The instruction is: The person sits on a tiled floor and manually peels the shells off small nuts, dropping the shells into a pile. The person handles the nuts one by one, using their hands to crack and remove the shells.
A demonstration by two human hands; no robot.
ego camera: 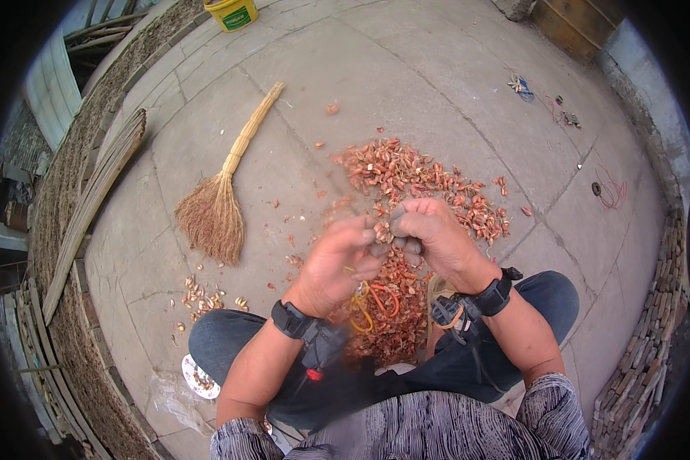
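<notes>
In front of my chest, both hands hold a small bulb (383,232) that looks like garlic. My left hand (345,247) has thumb and fingertips on its left side. From the right, the bent fingers of my right hand (428,230) pinch it, and their tips look grey with dirt. Just beyond my hands a heap of red-skinned cloves (397,167) spreads over the concrete. Between my legs lies a pile of loose red skins (391,339), partly covered by my forearms and wrist straps. Orange and yellow cord loops (386,302) hang over that pile.
A straw broom (224,195) lies to the left, near scattered pale cloves (204,299). By my left knee are a flowered plate (198,376) and clear plastic film (178,402). A yellow bucket (233,14), a weathered plank (98,207) and stacked bricks (644,328) stand or lie farther out.
</notes>
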